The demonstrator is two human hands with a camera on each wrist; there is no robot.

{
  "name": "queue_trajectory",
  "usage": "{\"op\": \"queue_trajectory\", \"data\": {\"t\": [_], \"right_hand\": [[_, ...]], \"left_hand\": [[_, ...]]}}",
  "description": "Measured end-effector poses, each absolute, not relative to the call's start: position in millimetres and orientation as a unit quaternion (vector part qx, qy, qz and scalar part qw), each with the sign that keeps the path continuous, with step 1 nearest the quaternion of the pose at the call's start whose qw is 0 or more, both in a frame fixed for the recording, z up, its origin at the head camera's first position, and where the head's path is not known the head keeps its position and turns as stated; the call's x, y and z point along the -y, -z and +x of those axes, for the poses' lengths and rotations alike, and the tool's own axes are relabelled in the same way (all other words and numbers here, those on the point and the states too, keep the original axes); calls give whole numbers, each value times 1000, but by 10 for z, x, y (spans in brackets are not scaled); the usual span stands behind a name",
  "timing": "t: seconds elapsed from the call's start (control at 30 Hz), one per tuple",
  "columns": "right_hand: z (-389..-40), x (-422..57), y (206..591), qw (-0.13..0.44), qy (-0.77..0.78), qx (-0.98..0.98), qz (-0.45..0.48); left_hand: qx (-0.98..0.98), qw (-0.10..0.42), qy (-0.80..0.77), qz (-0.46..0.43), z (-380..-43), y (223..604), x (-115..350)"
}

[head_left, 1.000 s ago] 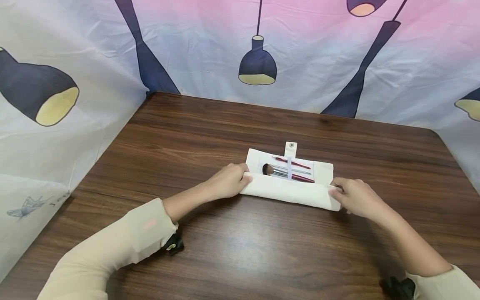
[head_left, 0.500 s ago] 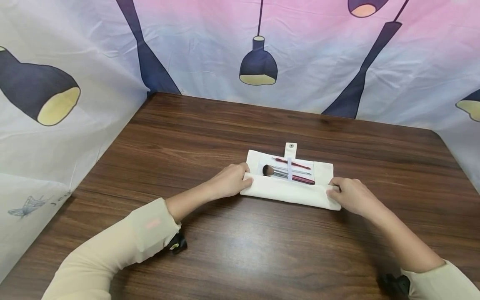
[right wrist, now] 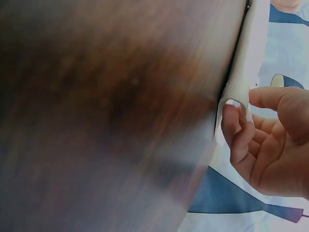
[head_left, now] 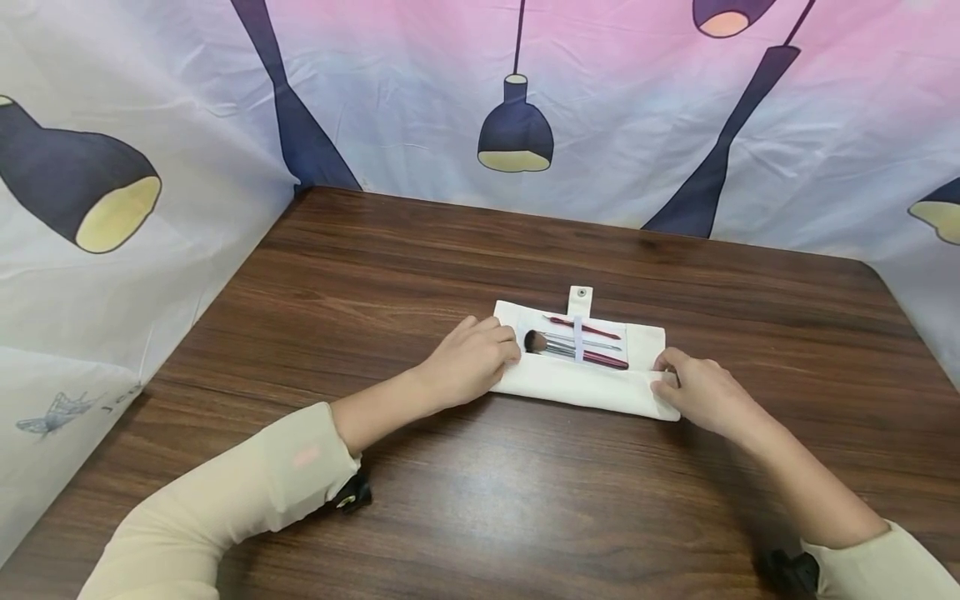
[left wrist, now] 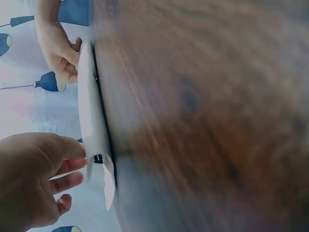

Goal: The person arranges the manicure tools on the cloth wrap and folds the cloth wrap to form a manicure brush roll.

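Note:
A cream fabric brush roll lies on the table, its near side folded over toward the back. Its uncovered far part shows a makeup brush, a slim red-ended tool and a thin silver tool, crossed by a pale elastic band. At the roll's left end, my left hand rests over the fold; in the left wrist view its fingers are loosely bent and apart, fingertips right at the fabric. My right hand pinches the right end of the fold, with a finger inside the rolled edge.
A snap strap sticks out from the roll's far edge. The dark wooden table is backed by a printed cloth with lamp pictures, which also hangs along the left side.
My left hand has loosened from the roll's left corner and shifted slightly right, over the fold. The right hand keeps its pinch on the right end almost unmoved.

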State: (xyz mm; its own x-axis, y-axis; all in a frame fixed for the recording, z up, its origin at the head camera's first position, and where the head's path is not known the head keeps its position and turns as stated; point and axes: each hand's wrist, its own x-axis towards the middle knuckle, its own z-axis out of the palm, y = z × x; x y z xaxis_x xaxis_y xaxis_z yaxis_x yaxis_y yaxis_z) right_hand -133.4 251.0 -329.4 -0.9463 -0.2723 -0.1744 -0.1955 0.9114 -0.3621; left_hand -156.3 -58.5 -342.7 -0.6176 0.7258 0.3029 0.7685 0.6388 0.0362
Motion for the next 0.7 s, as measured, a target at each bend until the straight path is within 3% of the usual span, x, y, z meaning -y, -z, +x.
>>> {"op": "queue_trajectory", "data": {"t": [0.27,0.4,0.5,0.7], "right_hand": [[-1198,-2502,3361,-108,110,-948,-278],[-1111,-2480,3365,-183,79,-921,-335],[-1038,-2461,3362,-191,72,-917,-342],[-900,-2424,3391,-126,63,-935,-325]], "left_hand": [[888,123,56,-439,-1485,3433,602],[890,125,49,-436,-1458,3436,600],[892,121,42,-433,-1441,3435,604],[895,96,27,-434,-1413,3415,619]]}}
